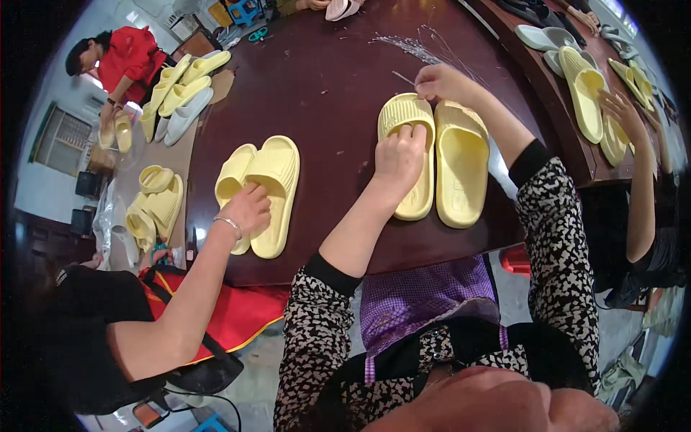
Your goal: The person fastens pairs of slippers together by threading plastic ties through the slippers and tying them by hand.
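Observation:
A pair of yellow slippers stands side by side on the dark table in front of me, toes pointing away. The fingers of my left hand are curled into the foot opening of the left slipper, under its ribbed strap; the fingertips are hidden. At the toe end, my right hand is closed in a pinch, and a thin pale plastic strip sticks out from its fingers. Next to that hand lies the toe of the right slipper. Beyond them spreads a loose bunch of thin clear plastic strips.
To my left, a co-worker's hand reaches into another yellow pair. More slippers cover a side table, where a person in red works. At right, another hand touches yellow slippers. Green scissors lie far left.

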`<state>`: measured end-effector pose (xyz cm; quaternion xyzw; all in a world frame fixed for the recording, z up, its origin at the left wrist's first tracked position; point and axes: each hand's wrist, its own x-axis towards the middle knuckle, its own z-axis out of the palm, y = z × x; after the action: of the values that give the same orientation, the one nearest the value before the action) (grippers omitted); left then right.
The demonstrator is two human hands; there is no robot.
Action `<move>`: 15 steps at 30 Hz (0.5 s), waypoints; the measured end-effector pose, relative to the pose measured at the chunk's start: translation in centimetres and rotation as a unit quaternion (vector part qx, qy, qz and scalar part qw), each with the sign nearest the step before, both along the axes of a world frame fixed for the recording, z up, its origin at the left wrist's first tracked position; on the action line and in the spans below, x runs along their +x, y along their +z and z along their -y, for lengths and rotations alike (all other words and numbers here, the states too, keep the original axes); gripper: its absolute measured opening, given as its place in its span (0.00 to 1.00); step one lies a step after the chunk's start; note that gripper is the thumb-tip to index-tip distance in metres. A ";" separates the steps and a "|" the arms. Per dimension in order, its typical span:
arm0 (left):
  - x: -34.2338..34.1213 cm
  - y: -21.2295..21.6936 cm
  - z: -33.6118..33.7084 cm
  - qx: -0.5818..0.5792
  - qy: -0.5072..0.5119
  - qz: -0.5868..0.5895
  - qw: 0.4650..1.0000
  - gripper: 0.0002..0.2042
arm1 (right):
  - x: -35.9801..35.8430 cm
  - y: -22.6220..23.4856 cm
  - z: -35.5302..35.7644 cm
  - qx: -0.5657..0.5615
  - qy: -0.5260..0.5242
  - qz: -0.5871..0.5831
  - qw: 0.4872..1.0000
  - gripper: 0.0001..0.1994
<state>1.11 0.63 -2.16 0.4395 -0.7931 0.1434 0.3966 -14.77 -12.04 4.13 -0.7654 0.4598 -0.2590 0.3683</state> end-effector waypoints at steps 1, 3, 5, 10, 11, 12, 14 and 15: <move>-0.1 0.2 -0.2 0.004 0.000 0.001 1.000 0.05 | 0.8 0.5 -0.2 0.015 0.007 -0.035 0.999 0.11; -0.2 0.6 -0.4 0.009 0.000 -0.003 1.000 0.06 | 1.9 0.8 0.2 0.013 0.022 -0.071 0.997 0.11; -0.4 0.8 -0.5 0.011 0.005 0.007 1.000 0.06 | 2.6 1.0 0.5 0.011 0.051 -0.138 0.989 0.11; -0.5 0.9 -0.3 -0.012 0.012 0.011 1.000 0.01 | 3.6 0.5 0.2 -0.023 0.025 -0.086 0.996 0.11; -0.4 0.9 -0.1 -0.011 0.013 0.010 1.000 0.01 | 3.5 0.5 0.1 -0.028 0.018 -0.098 0.995 0.11; -0.3 0.8 -0.1 -0.013 0.010 0.010 1.000 0.01 | 3.4 0.4 -0.1 -0.032 0.012 -0.111 0.993 0.10; -0.2 0.7 -0.1 -0.018 0.005 0.011 1.000 0.02 | 3.6 0.4 -0.5 -0.034 0.008 -0.124 0.992 0.10; -0.1 0.7 -0.1 -0.015 0.006 0.010 1.000 0.02 | 3.9 0.4 -0.5 -0.025 0.006 -0.126 0.992 0.10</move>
<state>0.96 0.71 -1.51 0.4368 -0.7919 0.1623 0.3947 -10.90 -11.50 4.55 -0.8037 0.4911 -0.1699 0.2898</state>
